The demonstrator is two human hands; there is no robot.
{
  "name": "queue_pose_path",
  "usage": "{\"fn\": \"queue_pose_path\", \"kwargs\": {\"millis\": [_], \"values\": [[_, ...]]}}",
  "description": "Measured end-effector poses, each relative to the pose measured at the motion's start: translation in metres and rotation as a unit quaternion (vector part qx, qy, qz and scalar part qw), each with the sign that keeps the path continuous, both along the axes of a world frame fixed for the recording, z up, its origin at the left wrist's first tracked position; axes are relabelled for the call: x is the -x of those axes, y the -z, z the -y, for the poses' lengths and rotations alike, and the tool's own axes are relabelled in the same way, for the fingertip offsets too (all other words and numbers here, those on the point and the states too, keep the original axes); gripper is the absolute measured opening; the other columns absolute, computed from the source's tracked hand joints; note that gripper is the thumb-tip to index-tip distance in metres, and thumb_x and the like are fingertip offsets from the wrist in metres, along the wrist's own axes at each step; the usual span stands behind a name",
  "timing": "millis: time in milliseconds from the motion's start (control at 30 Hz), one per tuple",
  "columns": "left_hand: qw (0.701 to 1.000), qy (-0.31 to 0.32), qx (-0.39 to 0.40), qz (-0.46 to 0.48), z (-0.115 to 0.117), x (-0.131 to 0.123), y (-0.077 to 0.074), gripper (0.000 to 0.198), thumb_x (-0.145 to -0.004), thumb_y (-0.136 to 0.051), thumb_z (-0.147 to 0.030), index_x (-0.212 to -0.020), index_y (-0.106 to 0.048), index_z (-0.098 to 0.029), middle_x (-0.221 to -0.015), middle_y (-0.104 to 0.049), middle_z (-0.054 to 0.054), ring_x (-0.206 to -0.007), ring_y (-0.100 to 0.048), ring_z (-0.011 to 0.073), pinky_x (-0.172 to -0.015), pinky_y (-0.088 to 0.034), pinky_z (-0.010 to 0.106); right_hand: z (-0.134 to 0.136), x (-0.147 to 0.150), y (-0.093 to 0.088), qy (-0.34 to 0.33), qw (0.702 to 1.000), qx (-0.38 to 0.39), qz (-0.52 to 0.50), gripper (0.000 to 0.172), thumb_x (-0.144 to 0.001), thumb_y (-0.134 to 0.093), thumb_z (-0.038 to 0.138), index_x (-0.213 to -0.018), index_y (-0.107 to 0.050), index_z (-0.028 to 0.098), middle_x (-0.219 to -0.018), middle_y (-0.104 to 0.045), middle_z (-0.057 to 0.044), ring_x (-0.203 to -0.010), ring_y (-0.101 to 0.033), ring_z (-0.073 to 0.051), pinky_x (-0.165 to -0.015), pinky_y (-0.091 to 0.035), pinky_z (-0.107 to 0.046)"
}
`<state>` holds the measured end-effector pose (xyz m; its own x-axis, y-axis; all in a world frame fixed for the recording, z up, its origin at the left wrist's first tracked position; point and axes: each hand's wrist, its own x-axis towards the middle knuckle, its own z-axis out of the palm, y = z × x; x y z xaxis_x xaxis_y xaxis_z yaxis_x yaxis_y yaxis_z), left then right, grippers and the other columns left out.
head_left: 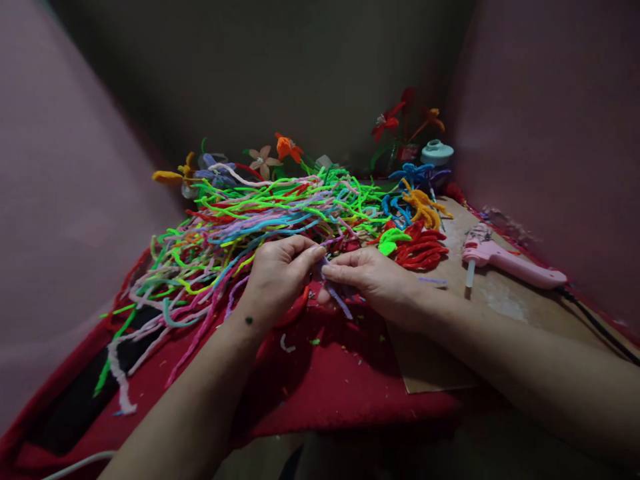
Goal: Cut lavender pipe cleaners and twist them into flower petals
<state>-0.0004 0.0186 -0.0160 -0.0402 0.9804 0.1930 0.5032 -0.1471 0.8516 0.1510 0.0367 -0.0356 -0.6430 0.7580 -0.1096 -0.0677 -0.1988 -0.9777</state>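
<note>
The left hand (283,270) and the right hand (365,272) were close together above the near middle of the table, thumbs and forefingers pinched on a short purple fuzzy stem (342,304). Its loose end slanted down between the hands, toward the near right. Whether the fingertips touched each other could not be told.

Beneath them lay a red cloth (345,380), dotted with small scraps, among them a curled white bit (287,344). Just beyond the hands and spreading far to the left was a heap of fuzzy stems (270,207) in green, pink, blue, yellow and red, some trailing over a flat black object (75,403) at the near left.

To the right of the hands, a bundle of red loops (423,250) sat with a bright green piece (393,241) at its left; orange loops (425,208) lay just beyond. Farther right, a pink glue gun (515,263) rested on a brown board (435,367), its black cord (597,327) running off to the near right.

Along the far side stood an orange flower (289,148), a beige flower (264,162) and, farther right, a red flower (387,123).
</note>
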Motion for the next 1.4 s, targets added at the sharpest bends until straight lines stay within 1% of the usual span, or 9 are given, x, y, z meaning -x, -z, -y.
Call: {"fn": "queue_pose_path", "kwargs": {"millis": [167, 300, 433, 667, 900, 1067, 1200, 1300, 1400], "values": [[0.998, 0.034, 0.025, 0.047, -0.001, -0.002, 0.0, 0.017, -0.074, -0.06, -0.028, -0.064, -0.063, -0.013, -0.052, -0.053, -0.004, -0.046, -0.042, 0.0063, -0.041, -0.031, 0.017, -0.003, 0.0, 0.006, 0.014, 0.999, -0.008, -0.031, 0.023, -0.073, -0.063, 0.033, -0.062, -0.063, 0.013, -0.059, -0.063, -0.003, -0.054, -0.054, -0.012, -0.057, -0.042, -0.026], [0.998, 0.036, 0.043, 0.042, 0.002, -0.006, -0.004, 0.015, -0.074, -0.061, -0.027, -0.068, -0.063, -0.013, -0.05, -0.049, -0.006, -0.041, -0.035, 0.0041, -0.038, -0.025, 0.016, -0.005, 0.001, 0.008, 0.057, 0.998, -0.021, -0.002, 0.013, -0.066, -0.068, 0.025, -0.06, -0.065, 0.014, -0.055, -0.059, 0.0, -0.05, -0.047, -0.009, -0.052, -0.035, -0.025], [0.994, 0.027, 0.055, 0.095, 0.002, -0.005, -0.004, 0.022, -0.074, -0.063, -0.036, -0.082, -0.061, -0.016, -0.056, -0.053, -0.006, -0.041, -0.039, 0.0046, -0.037, -0.027, 0.016, -0.01, 0.003, 0.011, 0.094, 0.994, 0.023, -0.054, 0.012, -0.061, -0.073, 0.025, -0.06, -0.066, 0.015, -0.052, -0.056, 0.003, -0.044, -0.04, -0.007, -0.047, -0.028, -0.024], [0.962, 0.127, 0.203, 0.13, 0.003, -0.008, 0.005, 0.024, -0.074, -0.064, -0.037, -0.075, -0.06, -0.014, -0.049, -0.047, -0.006, -0.039, -0.034, 0.0044, -0.038, -0.024, 0.018, -0.017, 0.004, 0.012, 0.166, 0.972, 0.046, -0.158, 0.008, -0.057, -0.072, 0.02, -0.057, -0.066, 0.013, -0.054, -0.059, 0.001, -0.05, -0.048, -0.009, -0.051, -0.034, -0.025], [0.991, 0.09, 0.077, 0.059, 0.003, -0.018, 0.011, 0.016, -0.072, -0.064, -0.024, -0.063, -0.057, -0.012, -0.055, -0.046, -0.005, -0.049, -0.037, 0.0042, -0.046, -0.029, 0.016, -0.015, 0.007, 0.009, 0.208, 0.948, 0.128, -0.202, 0.002, -0.055, -0.065, 0.01, -0.054, -0.066, 0.012, -0.056, -0.061, -0.002, -0.057, -0.052, -0.011, -0.058, -0.038, -0.026], [0.981, 0.116, 0.102, 0.115, 0.005, -0.011, 0.002, 0.02, -0.074, -0.064, -0.026, -0.091, -0.058, -0.016, -0.066, -0.058, -0.004, -0.046, -0.044, 0.0056, -0.043, -0.035, 0.017, -0.019, 0.004, 0.005, 0.213, 0.941, 0.159, -0.209, 0.007, -0.064, -0.063, 0.011, -0.058, -0.065, 0.013, -0.059, -0.059, -0.001, -0.057, -0.051, -0.011, -0.059, -0.04, -0.027], [0.989, 0.138, -0.014, 0.048, 0.005, -0.004, 0.002, 0.017, -0.083, -0.055, -0.02, -0.099, -0.059, -0.02, -0.073, -0.063, -0.001, -0.054, -0.053, 0.0079, -0.05, -0.042, 0.019, -0.023, 0.003, 0.001, 0.222, 0.925, 0.21, -0.226, 0.012, -0.07, -0.06, 0.009, -0.059, -0.064, 0.012, -0.06, -0.059, -0.001, -0.057, -0.05, -0.01, -0.059, -0.04, -0.026], [0.959, 0.184, -0.18, -0.119, 0.002, -0.002, 0.011, 0.017, -0.084, -0.054, -0.014, -0.096, -0.065, -0.019, -0.087, -0.065, 0.003, -0.078, -0.061, 0.012, -0.073, -0.048, 0.023, -0.024, 0.003, 0.003, 0.209, 0.918, 0.219, -0.255, 0.016, -0.073, -0.057, 0.005, -0.06, -0.064, 0.011, -0.06, -0.059, -0.002, -0.058, -0.05, -0.009, -0.058, -0.039, -0.024], [0.902, 0.195, -0.305, -0.237, -0.001, -0.001, 0.018, 0.017, -0.084, -0.054, -0.012, -0.092, -0.068, -0.017, -0.093, -0.065, 0.006, -0.085, -0.062, 0.0124, -0.075, -0.048, 0.021, -0.024, 0.004, 0.004, 0.19, 0.919, 0.224, -0.261, 0.017, -0.074, -0.054, 0.005, -0.062, -0.064, 0.011, -0.059, -0.059, -0.002, -0.058, -0.051, -0.01, -0.056, -0.039, -0.023]]}}
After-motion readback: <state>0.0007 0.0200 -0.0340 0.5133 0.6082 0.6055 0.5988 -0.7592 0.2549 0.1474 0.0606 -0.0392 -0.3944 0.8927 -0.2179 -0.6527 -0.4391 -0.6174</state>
